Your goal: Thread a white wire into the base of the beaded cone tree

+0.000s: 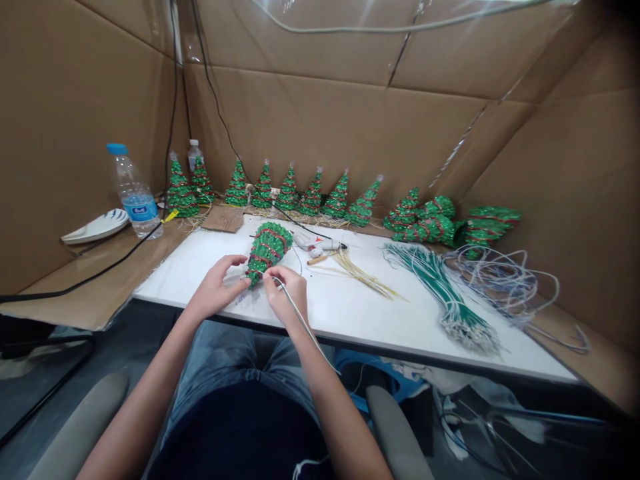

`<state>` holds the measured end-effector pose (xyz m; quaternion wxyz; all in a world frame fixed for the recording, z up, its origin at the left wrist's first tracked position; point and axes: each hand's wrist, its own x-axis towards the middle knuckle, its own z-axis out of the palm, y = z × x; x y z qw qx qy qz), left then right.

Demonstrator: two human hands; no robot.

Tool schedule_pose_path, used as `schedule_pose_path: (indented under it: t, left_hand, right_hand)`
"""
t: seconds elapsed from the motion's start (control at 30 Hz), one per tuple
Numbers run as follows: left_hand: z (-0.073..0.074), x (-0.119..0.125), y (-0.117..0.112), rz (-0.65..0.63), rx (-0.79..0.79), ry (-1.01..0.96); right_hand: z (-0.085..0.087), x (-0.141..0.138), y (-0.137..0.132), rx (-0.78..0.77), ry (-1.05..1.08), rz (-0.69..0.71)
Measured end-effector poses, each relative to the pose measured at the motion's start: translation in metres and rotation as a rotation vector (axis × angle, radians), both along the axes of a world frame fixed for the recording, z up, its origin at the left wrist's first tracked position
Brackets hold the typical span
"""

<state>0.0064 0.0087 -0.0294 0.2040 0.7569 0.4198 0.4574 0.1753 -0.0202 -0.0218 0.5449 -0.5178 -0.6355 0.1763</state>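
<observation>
A small green tinsel Christmas tree [270,247] with red garlands lies on the white table, its narrow tip toward me. My left hand [220,287] holds it near the tip, thumb and fingers on its left side. Between thumb and fingertips, my right hand [287,293] pinches a thin pale cord [300,319] against the right side of the tip. The cord trails down along my right forearm past the table edge. What my right fingertips cover is hidden. Just beyond the tree lies a glue gun [320,243].
Several finished-looking trees [290,190] stand along the back; others lie at the right [490,225]. Right of me are yellowish wires [367,275], a green wire bundle [450,293] and tangled white cord [510,280]. A water bottle [137,200] stands left. Black cables [100,285] cross the left side.
</observation>
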Motion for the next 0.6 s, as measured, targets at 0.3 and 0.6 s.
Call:
schedule_pose_path:
  t: [0.3, 0.6]
  left_hand:
    - [-0.0006, 0.0025, 0.0002, -0.039, 0.067, 0.1]
    - [-0.001, 0.0034, 0.0001, -0.021, 0.046, 0.093]
  right_hand:
    - [-0.0016, 0.0003, 0.0033, 0.001, -0.089, -0.016]
    - [-0.0007, 0.0014, 0.0018, 0.022, -0.121, 0.009]
